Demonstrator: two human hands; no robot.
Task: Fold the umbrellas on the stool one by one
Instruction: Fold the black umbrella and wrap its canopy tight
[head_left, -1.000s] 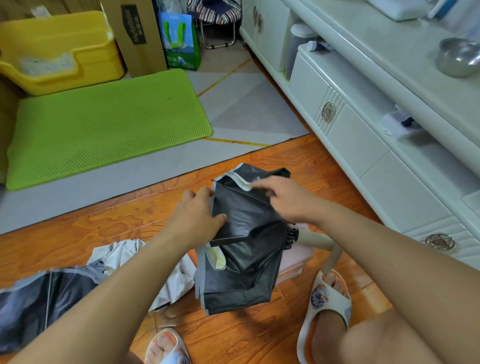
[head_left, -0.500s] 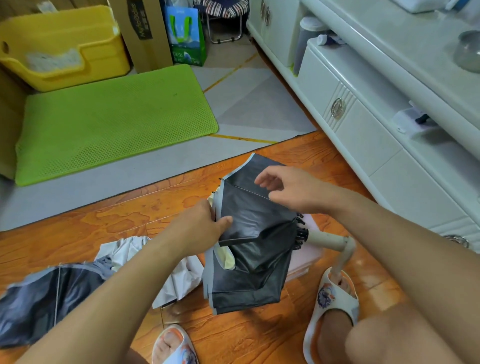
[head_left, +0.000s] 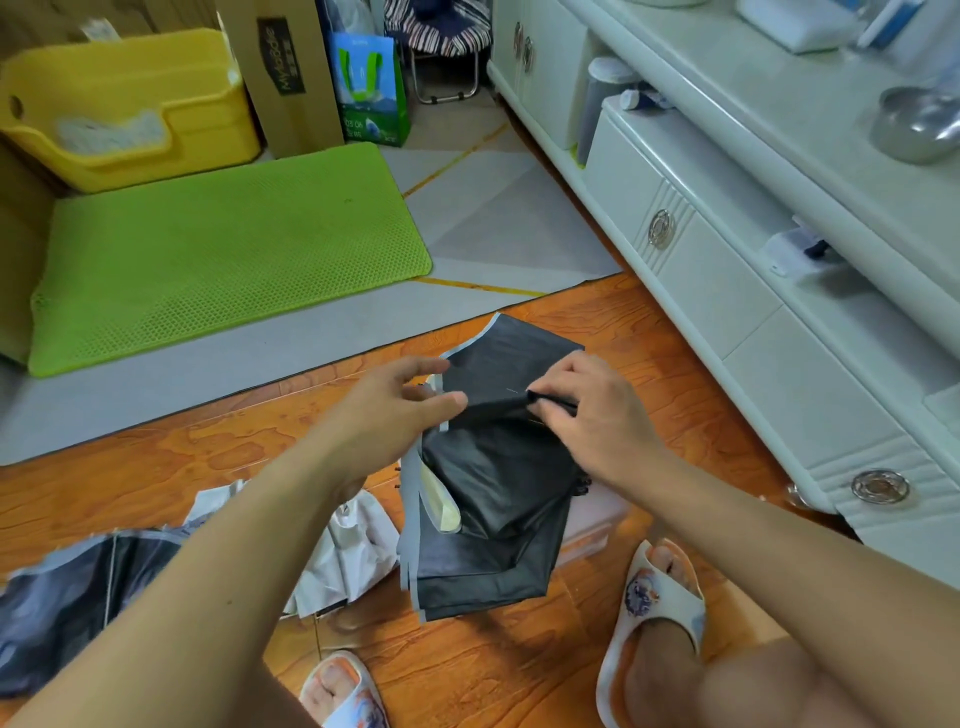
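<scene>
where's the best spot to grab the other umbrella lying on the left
Probably the white bunched canopy, its nearest, gathered part, reached from above with the left hand. The dark half lies spread flat, offering little to grip. Its handle is out of sight.

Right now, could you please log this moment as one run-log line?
step: folding black fabric umbrella | left hand: pinches canopy edge | right hand: pinches a fold | second grey umbrella: untouched

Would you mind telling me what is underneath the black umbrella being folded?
Under the black umbrella a pale, translucent stool edge shows at its right. The rest of the stool is covered by the canopy.
</scene>
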